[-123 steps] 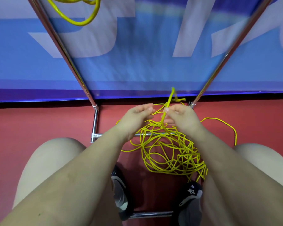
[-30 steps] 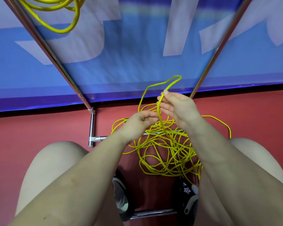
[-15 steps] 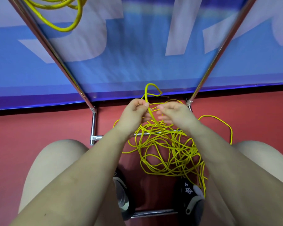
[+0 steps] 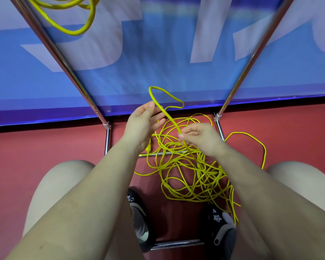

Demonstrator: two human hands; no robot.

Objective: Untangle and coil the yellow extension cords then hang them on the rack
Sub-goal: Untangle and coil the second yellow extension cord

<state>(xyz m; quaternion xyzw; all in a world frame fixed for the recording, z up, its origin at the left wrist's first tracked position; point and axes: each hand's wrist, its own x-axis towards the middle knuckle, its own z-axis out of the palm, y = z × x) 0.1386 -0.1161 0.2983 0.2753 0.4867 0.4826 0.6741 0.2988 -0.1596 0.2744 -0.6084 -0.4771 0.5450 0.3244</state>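
One yellow coil (image 4: 71, 25) is already hung high on the rack (image 4: 64, 59), but a big tangled cord (image 4: 191, 171) is left on the red floor (image 4: 45, 147), and one raised strand is pinched by the right hand (image 4: 199, 137) and held by the left hand (image 4: 141, 124).

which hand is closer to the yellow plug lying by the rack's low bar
Left. The left hand is raised just above the plug, whose tip shows beside the wrist. The right hand is farther to the side, pinching a raised cord.
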